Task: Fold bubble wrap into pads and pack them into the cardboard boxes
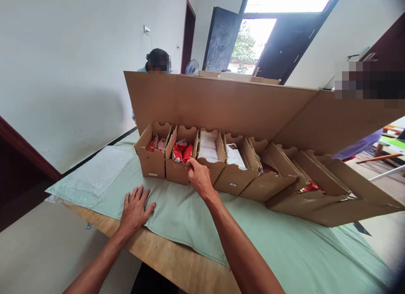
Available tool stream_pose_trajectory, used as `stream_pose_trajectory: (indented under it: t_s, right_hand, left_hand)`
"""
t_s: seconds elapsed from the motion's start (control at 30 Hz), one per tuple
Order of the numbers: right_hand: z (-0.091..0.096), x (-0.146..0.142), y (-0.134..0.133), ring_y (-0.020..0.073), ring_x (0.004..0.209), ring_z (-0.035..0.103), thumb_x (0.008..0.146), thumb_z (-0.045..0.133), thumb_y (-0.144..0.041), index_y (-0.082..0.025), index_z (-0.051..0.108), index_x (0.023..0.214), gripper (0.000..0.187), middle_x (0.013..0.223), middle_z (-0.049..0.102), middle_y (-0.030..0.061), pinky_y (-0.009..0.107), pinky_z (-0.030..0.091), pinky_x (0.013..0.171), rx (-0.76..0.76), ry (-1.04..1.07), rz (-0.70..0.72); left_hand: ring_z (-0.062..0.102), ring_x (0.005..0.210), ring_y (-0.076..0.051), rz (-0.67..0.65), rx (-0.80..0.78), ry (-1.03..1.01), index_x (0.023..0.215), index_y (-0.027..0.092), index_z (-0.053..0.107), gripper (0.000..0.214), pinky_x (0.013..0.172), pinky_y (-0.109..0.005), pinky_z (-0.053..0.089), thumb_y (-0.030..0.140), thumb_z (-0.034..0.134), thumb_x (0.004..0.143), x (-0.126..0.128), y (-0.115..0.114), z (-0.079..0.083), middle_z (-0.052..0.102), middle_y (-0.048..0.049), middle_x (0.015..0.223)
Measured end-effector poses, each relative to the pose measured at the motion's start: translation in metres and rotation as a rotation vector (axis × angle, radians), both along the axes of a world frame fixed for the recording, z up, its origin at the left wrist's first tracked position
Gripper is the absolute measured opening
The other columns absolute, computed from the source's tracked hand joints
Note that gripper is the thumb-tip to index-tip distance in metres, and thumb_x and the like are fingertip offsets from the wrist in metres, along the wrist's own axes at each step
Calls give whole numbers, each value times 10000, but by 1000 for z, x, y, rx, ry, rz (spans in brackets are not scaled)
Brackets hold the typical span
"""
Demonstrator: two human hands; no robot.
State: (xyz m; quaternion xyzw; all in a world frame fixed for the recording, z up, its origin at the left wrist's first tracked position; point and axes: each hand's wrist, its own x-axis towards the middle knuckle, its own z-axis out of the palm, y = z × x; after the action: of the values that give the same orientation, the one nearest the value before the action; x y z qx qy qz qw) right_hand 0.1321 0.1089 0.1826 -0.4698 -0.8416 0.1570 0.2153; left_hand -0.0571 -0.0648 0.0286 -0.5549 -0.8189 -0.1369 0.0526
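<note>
My left hand (136, 207) lies flat on the pale green cloth (186, 209) near the table's front edge, fingers spread. My right hand (200, 176) is closed at the front corner of the second open cardboard box (177, 171) from the left, its fingertips over the rim. Red packets (182, 152) lie inside that box, just beyond my fingers. To the left, another box (152, 163) holds red packets in clear wrap. The box to the right contains bubble wrap (208, 146), and the one after it a white sheet (236, 156).
Several open boxes stand in a row, the right ones leaning. A tall cardboard panel (228, 104) rises behind them. Sheets of bubble wrap (98, 171) lie on the left. A person (158, 60) is behind the panel, near a fan (192, 67) and an open door (221, 39).
</note>
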Motion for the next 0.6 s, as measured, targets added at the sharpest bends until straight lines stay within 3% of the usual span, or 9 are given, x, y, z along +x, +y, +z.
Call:
stream_pose_trajectory:
  t_s: [0.23, 0.37, 0.47, 0.53, 0.6]
  right_hand:
    - [-15, -1, 9, 213, 787, 713, 953, 486, -233, -257, 700, 1086, 253, 827, 761, 19, 257, 427, 702, 10, 160, 44]
    - [-23, 2, -4, 204, 887, 727, 941, 517, -236, -243, 580, 1361, 425, 964, 782, 18, 269, 480, 798, -9, 263, 89]
    - [-47, 30, -24, 177, 889, 724, 960, 499, -254, -216, 410, 1525, 573, 1027, 776, 20, 283, 515, 854, -41, 424, 144]
    - [-72, 61, -37, 193, 952, 719, 968, 488, -261, -206, 511, 1451, 487, 1061, 773, 51, 320, 526, 904, -34, 392, 120]
    - [-97, 93, -47, 242, 1108, 687, 947, 521, -240, -195, 637, 1314, 388, 1181, 753, 103, 394, 507, 998, -9, 223, 93]
  left_hand:
    - [402, 1484, -383, -5, 0, -21, 1437, 143, 593, 561, 1203, -601, 277, 429, 501, 962, -1, -1, -2, 485, -204, 1571]
    - [397, 1485, -384, -2, -6, -26, 1435, 136, 592, 566, 1200, -603, 274, 423, 506, 954, -3, -2, -1, 477, -211, 1574]
    - [387, 1491, -376, 1, -19, -13, 1431, 136, 594, 569, 1204, -588, 269, 426, 502, 950, -3, -2, 1, 473, -208, 1578]
    - [381, 1494, -374, -3, -30, -13, 1426, 132, 596, 573, 1208, -581, 263, 428, 498, 946, -3, -3, 2, 474, -203, 1579]
    - [388, 1487, -370, -3, -33, -15, 1418, 129, 601, 576, 1208, -574, 263, 429, 489, 941, -3, -4, 2, 482, -202, 1573]
